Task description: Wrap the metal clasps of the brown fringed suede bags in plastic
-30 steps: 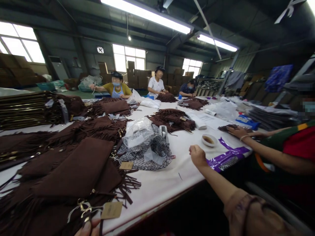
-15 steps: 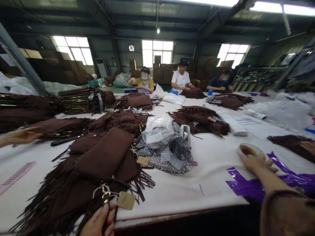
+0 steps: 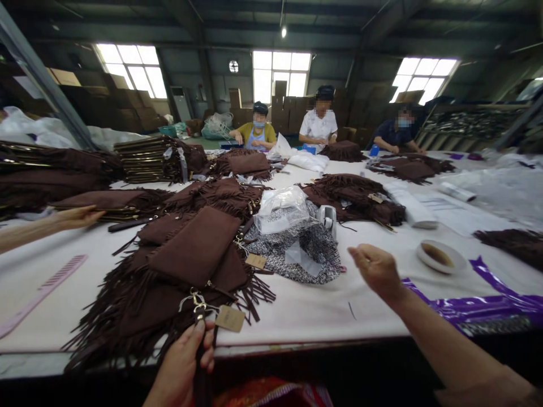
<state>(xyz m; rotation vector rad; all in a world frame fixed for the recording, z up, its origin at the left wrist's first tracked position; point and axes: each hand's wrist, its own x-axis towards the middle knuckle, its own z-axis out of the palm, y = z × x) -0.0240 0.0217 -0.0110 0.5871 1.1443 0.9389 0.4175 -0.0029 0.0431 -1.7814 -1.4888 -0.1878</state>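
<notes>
My left hand is closed round the dark strap of a brown fringed bag at the table's front edge. Just above its fingers are a gold clasp, white string and a tan paper tag. The brown fringed bag lies flap up on other fringed pieces, its fringe spread to the left. Over the white tabletop, my right hand is raised with its fingers pinched together; what they hold, if anything, is too small to make out. To its right lies a roll of tape.
A black-and-white patterned cloth with clear plastic bags and a white tape dispenser sits mid-table. A pink comb lies left, purple plastic right. A co-worker's hand reaches in from the left. Several brown bag piles and seated co-workers are beyond.
My right hand has left the tape roll and moved left, fingers now pinched. My left hand still grips the strap. The co-worker's hand at left reaches further right.
</notes>
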